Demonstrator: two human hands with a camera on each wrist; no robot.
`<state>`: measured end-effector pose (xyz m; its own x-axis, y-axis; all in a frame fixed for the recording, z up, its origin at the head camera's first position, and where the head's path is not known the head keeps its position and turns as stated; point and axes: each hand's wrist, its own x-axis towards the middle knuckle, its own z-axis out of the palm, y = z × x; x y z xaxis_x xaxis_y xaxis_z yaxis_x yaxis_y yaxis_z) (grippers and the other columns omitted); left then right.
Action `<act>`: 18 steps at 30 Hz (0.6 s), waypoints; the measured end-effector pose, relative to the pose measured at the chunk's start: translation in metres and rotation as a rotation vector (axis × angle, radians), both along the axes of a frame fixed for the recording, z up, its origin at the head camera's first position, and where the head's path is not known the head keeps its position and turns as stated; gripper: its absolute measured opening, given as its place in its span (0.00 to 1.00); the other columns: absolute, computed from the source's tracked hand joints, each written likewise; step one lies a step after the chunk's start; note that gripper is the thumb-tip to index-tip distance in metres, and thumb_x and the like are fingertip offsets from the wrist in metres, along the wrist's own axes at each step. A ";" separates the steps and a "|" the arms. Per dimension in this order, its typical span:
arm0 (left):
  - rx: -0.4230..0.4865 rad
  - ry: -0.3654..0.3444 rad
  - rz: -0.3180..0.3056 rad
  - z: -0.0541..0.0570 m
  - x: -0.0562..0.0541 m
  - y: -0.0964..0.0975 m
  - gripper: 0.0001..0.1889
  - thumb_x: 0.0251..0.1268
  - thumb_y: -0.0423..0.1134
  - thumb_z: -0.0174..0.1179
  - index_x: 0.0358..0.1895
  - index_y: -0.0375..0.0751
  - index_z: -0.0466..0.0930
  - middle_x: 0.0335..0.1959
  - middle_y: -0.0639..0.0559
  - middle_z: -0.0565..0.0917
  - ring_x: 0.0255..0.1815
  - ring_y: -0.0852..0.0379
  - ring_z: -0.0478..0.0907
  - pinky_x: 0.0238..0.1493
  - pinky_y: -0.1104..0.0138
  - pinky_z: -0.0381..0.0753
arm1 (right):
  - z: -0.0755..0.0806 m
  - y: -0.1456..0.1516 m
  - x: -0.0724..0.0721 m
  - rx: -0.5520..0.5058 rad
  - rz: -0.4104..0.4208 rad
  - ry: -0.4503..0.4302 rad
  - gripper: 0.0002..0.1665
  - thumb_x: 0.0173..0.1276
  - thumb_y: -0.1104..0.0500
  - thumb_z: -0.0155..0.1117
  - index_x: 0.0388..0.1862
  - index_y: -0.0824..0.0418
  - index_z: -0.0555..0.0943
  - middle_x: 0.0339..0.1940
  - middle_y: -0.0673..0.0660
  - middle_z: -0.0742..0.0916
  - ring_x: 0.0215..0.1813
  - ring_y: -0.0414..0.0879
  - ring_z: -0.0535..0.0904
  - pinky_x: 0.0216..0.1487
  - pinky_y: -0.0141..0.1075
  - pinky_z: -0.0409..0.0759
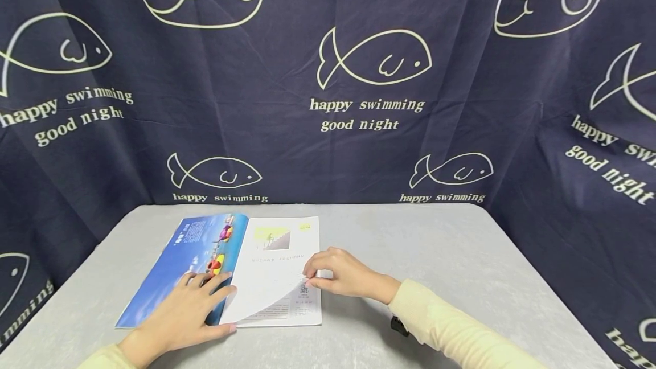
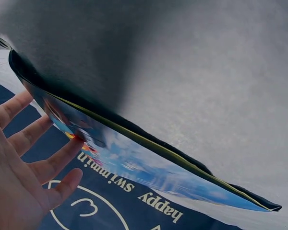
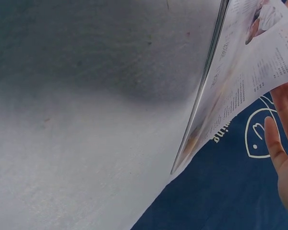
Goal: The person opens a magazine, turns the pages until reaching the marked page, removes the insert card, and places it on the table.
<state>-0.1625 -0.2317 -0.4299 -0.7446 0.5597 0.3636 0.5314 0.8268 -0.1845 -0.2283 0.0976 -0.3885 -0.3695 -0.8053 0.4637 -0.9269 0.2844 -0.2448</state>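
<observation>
An open magazine (image 1: 176, 255) lies on the grey table, a glossy blue sky picture on its left page and white printed pages on its right. My left hand (image 1: 181, 309) rests with spread fingers on the left page beside the spine; the left wrist view shows the same fingers (image 2: 60, 155) against the blue page. Between thumb and fingers, my right hand (image 1: 343, 272) pinches the outer edge of a white page (image 1: 271, 278). That page's lower corner is lifted and curls toward the spine, baring printed text (image 1: 279, 312) on the sheet below.
The grey table (image 1: 410, 249) extends to the right of the magazine. Behind it hangs a dark blue curtain (image 1: 287, 130) with white fish outlines and lettering. A small black object (image 1: 399, 326) shows under the right sleeve (image 1: 446, 323).
</observation>
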 end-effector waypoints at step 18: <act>0.004 0.026 -0.026 0.000 -0.001 -0.001 0.28 0.49 0.69 0.53 0.47 0.55 0.78 0.52 0.52 0.78 0.46 0.45 0.75 0.47 0.47 0.67 | 0.002 -0.001 0.001 -0.040 -0.043 0.031 0.07 0.57 0.57 0.65 0.35 0.57 0.81 0.36 0.47 0.86 0.42 0.38 0.81 0.48 0.31 0.74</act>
<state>-0.1633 -0.2323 -0.4299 -0.7202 0.5773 0.3848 0.5477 0.8136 -0.1955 -0.2278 0.0964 -0.3866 -0.3880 -0.7698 0.5068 -0.9215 0.3145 -0.2278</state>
